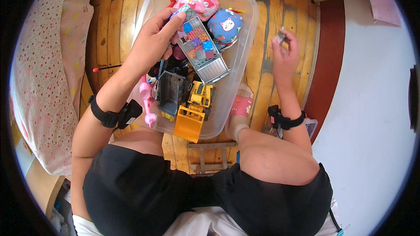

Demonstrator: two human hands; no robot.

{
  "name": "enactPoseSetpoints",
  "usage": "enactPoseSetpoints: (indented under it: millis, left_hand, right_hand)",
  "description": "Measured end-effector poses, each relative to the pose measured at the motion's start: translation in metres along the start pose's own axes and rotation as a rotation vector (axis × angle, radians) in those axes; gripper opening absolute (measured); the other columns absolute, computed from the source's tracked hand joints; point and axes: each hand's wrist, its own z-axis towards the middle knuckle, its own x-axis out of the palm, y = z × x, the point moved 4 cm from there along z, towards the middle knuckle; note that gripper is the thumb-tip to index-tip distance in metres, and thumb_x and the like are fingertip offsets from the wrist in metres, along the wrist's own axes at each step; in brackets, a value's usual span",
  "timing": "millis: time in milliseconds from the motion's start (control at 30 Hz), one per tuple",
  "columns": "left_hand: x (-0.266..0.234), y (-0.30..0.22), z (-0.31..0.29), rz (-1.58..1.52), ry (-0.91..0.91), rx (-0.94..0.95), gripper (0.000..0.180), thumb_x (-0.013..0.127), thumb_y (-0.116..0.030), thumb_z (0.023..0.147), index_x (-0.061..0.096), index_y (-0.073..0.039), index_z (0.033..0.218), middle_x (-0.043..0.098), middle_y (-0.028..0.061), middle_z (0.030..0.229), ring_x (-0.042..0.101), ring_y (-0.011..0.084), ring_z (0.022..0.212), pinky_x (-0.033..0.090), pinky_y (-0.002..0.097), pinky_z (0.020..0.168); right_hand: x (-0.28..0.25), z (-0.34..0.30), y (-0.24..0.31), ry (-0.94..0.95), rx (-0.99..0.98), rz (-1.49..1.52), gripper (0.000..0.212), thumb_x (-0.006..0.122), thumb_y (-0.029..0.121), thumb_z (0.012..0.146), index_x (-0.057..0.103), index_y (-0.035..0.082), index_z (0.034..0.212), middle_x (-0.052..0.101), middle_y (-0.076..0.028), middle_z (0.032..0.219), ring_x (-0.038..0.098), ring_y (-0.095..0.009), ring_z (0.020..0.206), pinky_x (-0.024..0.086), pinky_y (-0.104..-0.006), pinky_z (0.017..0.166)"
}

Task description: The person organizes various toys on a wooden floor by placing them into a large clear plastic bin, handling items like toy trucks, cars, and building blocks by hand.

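My left hand [159,35] is closed on the upper left edge of a narrow grey plastic box [196,38], thumb on top, the other fingers partly hidden. Small square pieces in blue, orange, purple, red and grey patterns fill the box; its near end is a ribbed silver panel [213,70]. A greenish patterned piece [188,13] shows by my left fingertips. Out to the right, over the floor, my right hand [286,59] pinches a small grey-green piece [281,36], too small to name. The box rests among toys in a clear plastic bin [248,30].
The bin also holds a pink patterned ball [197,3], a blue ball with a bear face [225,25], a yellow toy loader [192,111], a dark toy dump bed [169,91] and a pink toy [146,98]. A small wooden stool [210,161] stands between my legs.
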Motion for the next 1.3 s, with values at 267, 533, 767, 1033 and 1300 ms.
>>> enactPoseSetpoints:
  millis: [267, 533, 767, 1033, 1300]
  left_hand:
    - [-0.012, -0.003, -0.001, -0.071, -0.043, 0.068, 0.028, 0.05, -0.035, 0.106, 0.059, -0.008, 0.101, 0.049, -0.0042, 0.069, 0.041, 0.003, 0.052, 0.031, 0.0201, 0.043]
    - [-0.018, -0.002, -0.006, -0.125, -0.047, 0.081, 0.028, 0.052, -0.034, 0.105, 0.061, -0.008, 0.107, 0.05, -0.0042, 0.07, 0.042, 0.0026, 0.051, 0.03, 0.02, 0.043]
    - [-0.022, 0.002, -0.007, -0.137, -0.035, 0.096, 0.029, 0.054, -0.034, 0.105, 0.061, -0.008, 0.111, 0.051, -0.0037, 0.071, 0.045, 0.0019, 0.056, 0.031, 0.0201, 0.041]
    - [-0.026, 0.006, -0.006, -0.126, -0.025, 0.088, 0.036, 0.056, -0.038, 0.102, 0.064, -0.006, 0.114, 0.054, -0.0028, 0.076, 0.046, 0.0027, 0.056, 0.038, 0.0198, 0.045]
    - [-0.02, 0.006, 0.0, -0.128, 0.009, 0.089, 0.035, 0.057, -0.038, 0.102, 0.064, -0.006, 0.113, 0.051, -0.0035, 0.071, 0.045, 0.0031, 0.054, 0.038, 0.0204, 0.046]
  right_hand:
    - [0.098, 0.0, 0.12, 0.722, -0.533, -0.318, 0.047, 0.063, -0.002, 0.08, 0.058, 0.007, 0.126, 0.061, -0.01, 0.121, 0.059, -0.029, 0.109, 0.053, -0.0369, 0.09]
    - [0.118, -0.001, 0.099, 0.815, -0.536, -0.344, 0.036, 0.058, -0.004, 0.08, 0.065, 0.007, 0.113, 0.061, -0.012, 0.122, 0.057, -0.032, 0.113, 0.051, -0.0407, 0.094]
    - [0.121, -0.013, 0.099, 0.818, -0.603, -0.309, 0.034, 0.063, -0.002, 0.079, 0.069, 0.008, 0.111, 0.061, -0.012, 0.119, 0.057, -0.032, 0.111, 0.049, -0.0395, 0.095]
    - [0.123, -0.025, 0.108, 0.797, -0.583, -0.432, 0.055, 0.083, 0.025, 0.072, 0.064, 0.01, 0.121, 0.051, -0.017, 0.133, 0.052, -0.036, 0.117, 0.048, -0.0434, 0.098]
    - [0.137, -0.033, 0.112, 0.683, -0.427, -0.529, 0.06, 0.085, 0.027, 0.069, 0.061, 0.004, 0.118, 0.054, -0.016, 0.117, 0.054, -0.033, 0.109, 0.052, -0.0419, 0.091]
